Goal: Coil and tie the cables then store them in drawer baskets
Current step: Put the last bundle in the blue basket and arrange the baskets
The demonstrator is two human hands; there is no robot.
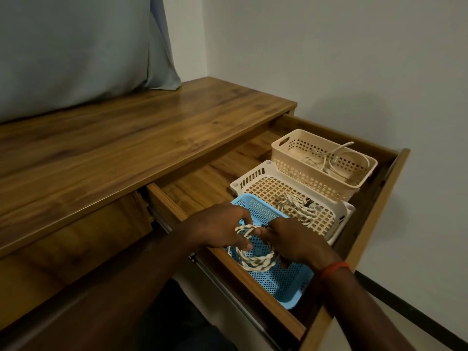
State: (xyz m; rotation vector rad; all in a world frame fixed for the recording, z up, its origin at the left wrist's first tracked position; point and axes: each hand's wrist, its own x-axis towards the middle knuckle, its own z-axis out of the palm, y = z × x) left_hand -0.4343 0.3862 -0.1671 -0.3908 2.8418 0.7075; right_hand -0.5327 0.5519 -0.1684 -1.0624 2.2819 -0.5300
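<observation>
A coiled, twisted cream cable [255, 260] hangs over the blue basket [283, 282] in the open drawer. My left hand [220, 228] pinches the coil's top left. My right hand [296, 243] grips its right side, where a small dark tie shows between the fingers. Beyond the blue basket, a white basket [255, 173] holds another twisted cream cable [295, 207] with a black tie. At the back, a beige basket [283, 141] holds a loose thin white cable [334, 158].
The wooden drawer [202, 183] is pulled out to the right of the desk top [126, 138]. A grey curtain [76, 46] hangs behind the desk. A pale wall stands on the right, with a dark skirting strip at the floor.
</observation>
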